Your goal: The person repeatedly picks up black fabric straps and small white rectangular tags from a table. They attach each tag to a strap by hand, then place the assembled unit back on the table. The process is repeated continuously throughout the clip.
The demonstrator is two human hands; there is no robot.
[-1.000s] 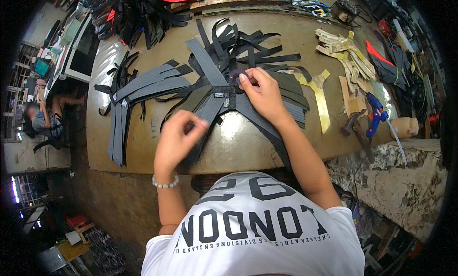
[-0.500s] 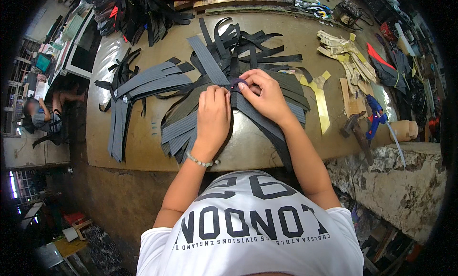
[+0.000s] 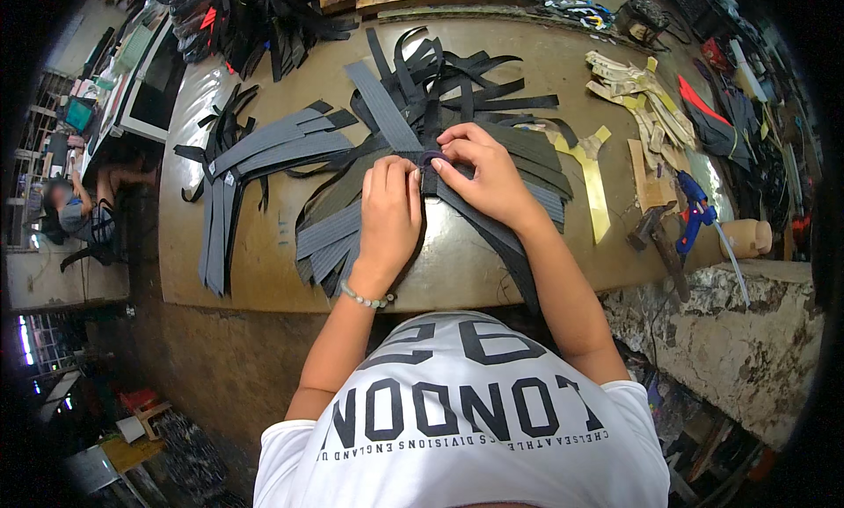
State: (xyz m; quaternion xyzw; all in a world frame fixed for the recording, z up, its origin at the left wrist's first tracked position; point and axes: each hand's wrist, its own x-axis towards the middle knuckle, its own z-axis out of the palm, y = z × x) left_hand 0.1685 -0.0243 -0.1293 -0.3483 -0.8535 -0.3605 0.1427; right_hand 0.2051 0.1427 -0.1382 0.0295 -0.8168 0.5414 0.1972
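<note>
Brown tabletop (image 3: 255, 275) takes up most of the area in front of the person. Biggest thing on it is the strap pile (image 3: 384, 112), mid-table, grey & blk strips fanned out in several directions from a crossing pt under the hands. Blk heap (image 3: 281, 38) w/ some red bits at the far L; smaller bundle (image 3: 215, 235) of grey/blk straps to the L of the pile, its ends near the pile's. Yellow pieces (image 3: 646, 104) heaped far R, w/ one yellow strip (image 3: 593, 192) btwn them & the pile. L hand (image 3: 393, 205) is palm-down on the pile, fingers close tog., tips at the crossing; can't tell if its grip pinches anything. R hand (image 3: 483, 170) comes in from the R, grip closed, thumb & index pinching a purple item (image 3: 433, 158) right at the crossing, just beside L fingertips. Blue glue gun (image 3: 694, 205) near the R edge, hammer (image 3: 652, 228) next to it. Beaded bracelet (image 3: 369, 300) on L wrist.
</note>
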